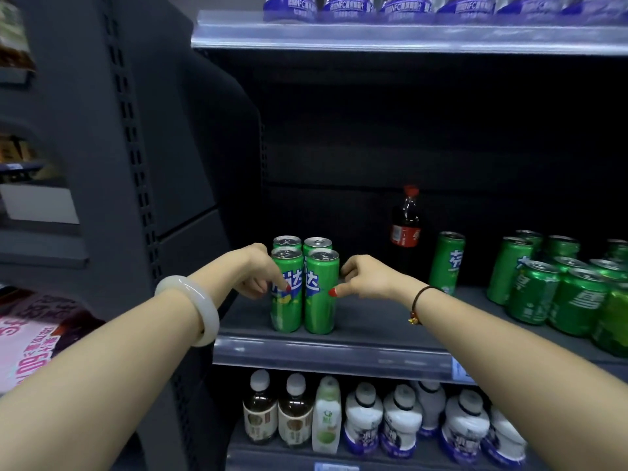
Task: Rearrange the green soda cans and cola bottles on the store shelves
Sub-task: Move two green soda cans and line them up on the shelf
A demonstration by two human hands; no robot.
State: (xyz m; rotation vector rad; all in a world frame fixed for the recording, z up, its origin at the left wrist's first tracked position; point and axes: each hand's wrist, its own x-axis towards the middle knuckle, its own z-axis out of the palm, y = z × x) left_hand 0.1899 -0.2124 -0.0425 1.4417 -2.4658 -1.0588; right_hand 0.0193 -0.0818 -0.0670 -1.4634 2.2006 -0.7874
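Cans of green soda, four tall ones (304, 266), stand upright in a tight two-by-two block at the left end of the middle shelf (373, 322), close to its near edge. The left hand (256, 273) is on the block's left side, fingers curled round the front-left can (286, 314) and thumb laid across its label. The right hand (367, 278) comes in from the other side, narrowly closed: its thumb tip presses the side of the front-right can (321, 314) and its curled fingers touch the same can farther back. So both hands hold the block between them.

A white bangle (193, 307) sits on the left wrist and a dark cord bracelet (417, 305) on the right.

Farther back and to the right of the block, well apart from it, a cola bottle (406, 229) with a red cap stands upright against the dark back panel. Just beside it on the right is a single tall green can (447, 263). A crowd of shorter green cans (560, 294) fills the right end of the same shelf.

On the upper shelf (407, 37) a row of blue-labelled bottles (407, 6) shows only its bases. The shelf below carries two brown drink bottles (277, 414), a green-and-white bottle (327, 418) and several white bottles (404, 419) with blue bands, all upright.
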